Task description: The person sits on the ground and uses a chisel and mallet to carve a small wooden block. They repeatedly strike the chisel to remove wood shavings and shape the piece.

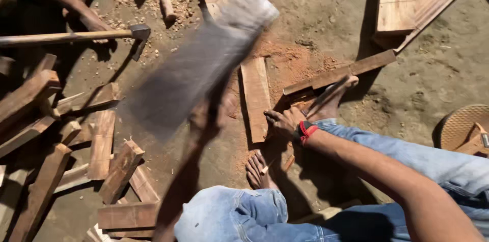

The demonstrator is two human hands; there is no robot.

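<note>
At the lower centre, a bare foot rests just below the plank lying on the dirt. The right hand, fingers spread, steadies its edge. A blurred blade crosses the middle; probably the left hand's, though that grip is hidden. A stray swing could hit fingers or toes. Upper left, a hammer.

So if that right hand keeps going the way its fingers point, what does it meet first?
The right hand points left, fingertips already at the edge of the upright-lying wooden plank on the dirt. That plank comes first; whether they touch is unclear.
</note>
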